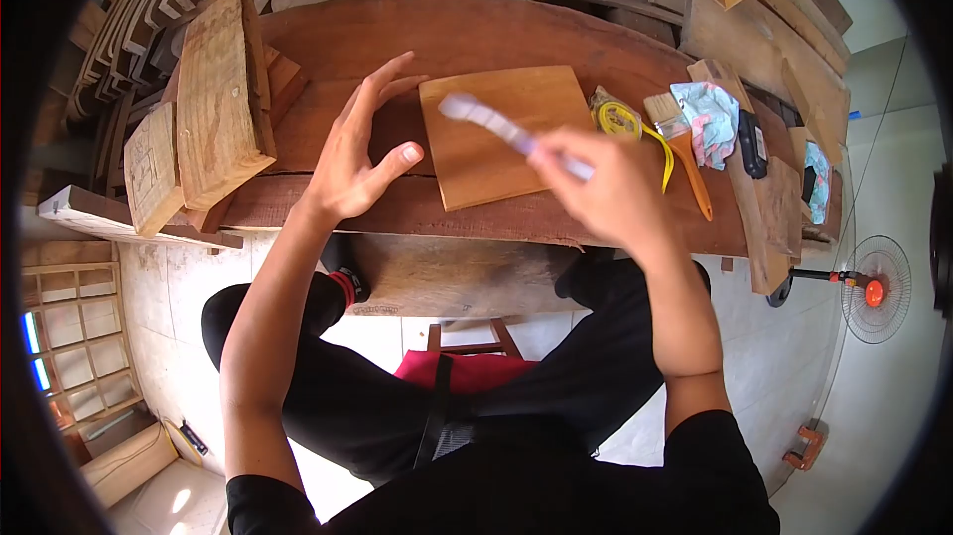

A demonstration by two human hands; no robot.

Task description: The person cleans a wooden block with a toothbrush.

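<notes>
A square, smooth wooden board (496, 163) lies on the reddish wooden bench (338, 29). Over the board, my right hand (601, 183) holds a toothbrush-like tool (496, 125) with a pale purple handle, its pale head up and to the left; motion blurs it. My left hand (365, 143) is beside the board's left edge with fingers and thumb apart, holding nothing. Right of the board lie a yellow measuring tape (617, 119), a paintbrush with an orange handle (692, 163) and a crumpled blue and pink cloth (708, 118).
Wooden blocks (213, 103) stand at the bench's left. Next to the cloth is a black object (753, 146), near wood pieces (759, 207) on the right. Cut wood parts line the back. A fan (874, 292) stands at the far right. A red-seated stool (462, 370) is beneath me.
</notes>
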